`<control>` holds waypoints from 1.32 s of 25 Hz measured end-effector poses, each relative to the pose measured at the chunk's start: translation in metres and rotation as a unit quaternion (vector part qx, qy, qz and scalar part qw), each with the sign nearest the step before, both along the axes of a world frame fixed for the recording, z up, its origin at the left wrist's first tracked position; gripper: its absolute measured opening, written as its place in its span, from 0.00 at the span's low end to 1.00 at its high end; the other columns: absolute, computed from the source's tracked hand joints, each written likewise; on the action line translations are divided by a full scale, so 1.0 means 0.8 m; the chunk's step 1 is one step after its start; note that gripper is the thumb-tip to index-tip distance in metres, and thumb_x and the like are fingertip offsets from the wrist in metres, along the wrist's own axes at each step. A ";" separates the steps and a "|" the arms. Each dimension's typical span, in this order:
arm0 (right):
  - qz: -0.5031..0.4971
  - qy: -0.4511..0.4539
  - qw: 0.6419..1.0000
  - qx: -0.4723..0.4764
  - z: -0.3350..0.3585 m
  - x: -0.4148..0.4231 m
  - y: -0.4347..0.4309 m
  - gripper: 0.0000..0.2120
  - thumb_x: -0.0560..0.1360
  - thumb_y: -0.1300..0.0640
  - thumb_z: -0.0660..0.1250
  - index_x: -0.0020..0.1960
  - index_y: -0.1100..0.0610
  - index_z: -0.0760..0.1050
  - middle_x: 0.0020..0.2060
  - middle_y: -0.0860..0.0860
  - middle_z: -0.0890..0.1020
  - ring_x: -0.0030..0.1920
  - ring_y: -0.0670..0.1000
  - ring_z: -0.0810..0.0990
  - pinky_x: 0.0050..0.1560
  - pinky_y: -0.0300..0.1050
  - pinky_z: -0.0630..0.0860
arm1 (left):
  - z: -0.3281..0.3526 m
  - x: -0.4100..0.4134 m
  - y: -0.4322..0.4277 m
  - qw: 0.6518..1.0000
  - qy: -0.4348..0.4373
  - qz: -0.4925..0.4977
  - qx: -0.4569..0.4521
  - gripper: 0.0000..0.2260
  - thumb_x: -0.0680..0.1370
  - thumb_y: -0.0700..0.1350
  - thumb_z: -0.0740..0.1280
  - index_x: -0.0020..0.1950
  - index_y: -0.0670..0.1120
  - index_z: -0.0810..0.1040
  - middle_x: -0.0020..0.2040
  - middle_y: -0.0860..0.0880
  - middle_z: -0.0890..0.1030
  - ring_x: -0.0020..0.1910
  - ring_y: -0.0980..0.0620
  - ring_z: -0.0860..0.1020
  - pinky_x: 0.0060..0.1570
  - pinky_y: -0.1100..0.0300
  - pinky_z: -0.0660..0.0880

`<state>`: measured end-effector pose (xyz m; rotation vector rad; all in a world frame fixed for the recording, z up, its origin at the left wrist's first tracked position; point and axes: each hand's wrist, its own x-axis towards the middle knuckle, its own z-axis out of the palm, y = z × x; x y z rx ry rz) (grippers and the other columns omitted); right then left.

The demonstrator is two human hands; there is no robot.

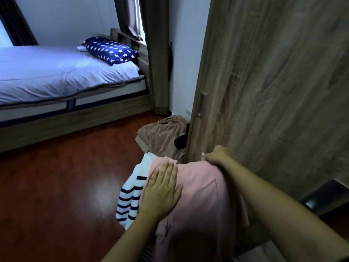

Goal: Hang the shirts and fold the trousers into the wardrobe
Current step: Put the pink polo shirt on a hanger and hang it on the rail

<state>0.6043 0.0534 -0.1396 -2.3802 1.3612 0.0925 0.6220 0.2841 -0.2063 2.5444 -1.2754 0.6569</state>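
Little looks finished: the soft pink cotton garment (198,201) is draped in front of the person, not yet folded or hung, with a white navy-striped top (132,193) beneath it at left. The left hand (160,191) lies flat on the pink cloth, fingers spread. The right hand (217,156) pinches its far edge beside the brown wood-grain wardrobe door (273,91).

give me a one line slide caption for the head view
Left hand flat on a pink garment, right hand gripping its far edge, beside the wardrobe door.
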 end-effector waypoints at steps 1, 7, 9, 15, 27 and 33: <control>-0.009 -0.015 1.000 -0.003 -0.002 0.010 -0.004 0.25 0.70 0.44 0.67 0.60 0.60 0.75 0.61 0.59 0.77 0.61 0.59 0.76 0.60 0.49 0.74 | -0.004 0.003 -0.002 1.000 -0.008 -0.001 -0.012 0.26 0.77 0.54 0.54 0.67 0.40 0.72 0.67 0.41 0.74 0.66 0.44 0.73 0.70 0.52 0.53; 0.020 -0.443 0.889 0.115 0.030 -0.023 -0.001 0.13 0.75 0.69 0.58 0.55 0.63 0.78 0.48 0.55 0.81 0.45 0.42 0.80 0.45 0.29 0.74 | -0.005 0.004 0.003 1.000 0.012 -0.005 0.008 0.26 0.76 0.55 0.55 0.66 0.40 0.74 0.65 0.42 0.76 0.65 0.43 0.74 0.68 0.51 0.57; 0.058 -0.487 0.865 0.109 0.059 -0.060 0.010 0.12 0.77 0.68 0.57 0.55 0.63 0.78 0.46 0.52 0.80 0.38 0.32 0.77 0.42 0.23 0.71 | 0.020 -0.004 -0.001 0.995 0.091 0.028 -0.012 0.27 0.75 0.58 0.53 0.63 0.42 0.75 0.62 0.43 0.78 0.62 0.43 0.75 0.65 0.52 0.60; 0.102 -0.582 0.789 0.168 0.126 -0.144 0.045 0.15 0.79 0.66 0.56 0.44 0.52 0.79 0.36 0.39 0.83 0.40 0.33 0.78 0.45 0.26 0.71 | 0.141 0.003 -0.080 0.943 0.301 -0.063 -0.124 0.37 0.70 0.56 0.64 0.75 0.44 0.57 0.76 0.43 0.57 0.74 0.44 0.55 0.71 0.48 0.56; 0.083 -0.486 0.837 -0.237 0.215 -0.289 0.041 0.31 0.64 0.59 0.69 0.65 0.63 0.64 0.56 0.54 0.69 0.56 0.46 0.69 0.59 0.35 0.65 | 0.354 -0.096 -0.103 0.901 0.256 -0.328 -0.122 0.09 0.74 0.41 0.68 0.34 0.47 0.75 0.29 0.53 0.73 0.30 0.59 0.70 0.32 0.64 0.63; 0.212 -0.442 0.827 -0.277 0.273 -0.332 0.072 0.24 0.69 0.52 0.71 0.59 0.58 0.65 0.53 0.50 0.74 0.50 0.45 0.78 0.48 0.33 0.75 | 0.403 -0.149 -0.107 0.862 0.295 -0.348 -0.222 0.08 0.72 0.42 0.69 0.35 0.49 0.71 0.29 0.54 0.75 0.29 0.62 0.71 0.34 0.61 0.68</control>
